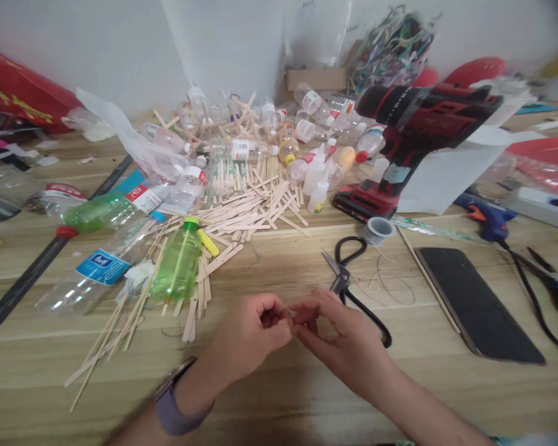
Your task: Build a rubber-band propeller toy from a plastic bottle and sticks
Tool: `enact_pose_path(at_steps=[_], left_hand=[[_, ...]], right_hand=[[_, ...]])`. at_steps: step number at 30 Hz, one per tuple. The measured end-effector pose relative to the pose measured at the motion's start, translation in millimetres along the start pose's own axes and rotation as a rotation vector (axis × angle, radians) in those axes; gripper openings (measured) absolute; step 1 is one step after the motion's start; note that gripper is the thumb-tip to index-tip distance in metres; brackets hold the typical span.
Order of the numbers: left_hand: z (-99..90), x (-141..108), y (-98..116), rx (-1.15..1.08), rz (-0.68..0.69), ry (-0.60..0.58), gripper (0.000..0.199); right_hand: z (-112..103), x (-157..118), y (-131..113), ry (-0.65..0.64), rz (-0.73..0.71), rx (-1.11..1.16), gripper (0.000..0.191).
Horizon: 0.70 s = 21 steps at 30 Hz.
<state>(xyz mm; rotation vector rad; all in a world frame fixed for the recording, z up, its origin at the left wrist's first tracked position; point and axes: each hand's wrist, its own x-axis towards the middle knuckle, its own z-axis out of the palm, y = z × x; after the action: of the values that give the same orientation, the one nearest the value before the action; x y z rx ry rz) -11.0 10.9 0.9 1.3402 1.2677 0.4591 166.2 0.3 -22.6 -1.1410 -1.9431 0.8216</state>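
My left hand [255, 331] and my right hand [339, 334] meet at the fingertips over the near middle of the wooden table. Both are closed in a pinch, and whatever is between the fingers is too small to make out. A watch with a purple strap [179, 402] is on my left wrist. Black-handled scissors [346, 282] lie partly open just beyond my right hand, partly hidden by it. Loose thin thread [384, 279] curls on the table to their right. Left of my hands stands a green plastic bottle [177, 260] among wooden sticks.
A cordless drill [409, 136] stands upright at back right, near a small clear cup [380, 229]. A phone [477, 300] and a blue hot glue gun [488, 217] lie right. Popsicle sticks [242, 214] and several empty bottles [242, 148] pile up at the back.
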Motion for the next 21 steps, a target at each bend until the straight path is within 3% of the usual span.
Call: enact_pose_path(at_steps=[11,21], left_hand=[[0.7,2.0,-1.5,0.022,-0.018,0.015,0.015],[2.2,-0.2,-5.7,-0.056,-0.018,0.054,0.022]], right_hand=[[0.0,-0.6,2.6,0.045,0.094,0.046,0.015],[-3.4,0.7,2.4,0.066,0.078,0.011,0.015]])
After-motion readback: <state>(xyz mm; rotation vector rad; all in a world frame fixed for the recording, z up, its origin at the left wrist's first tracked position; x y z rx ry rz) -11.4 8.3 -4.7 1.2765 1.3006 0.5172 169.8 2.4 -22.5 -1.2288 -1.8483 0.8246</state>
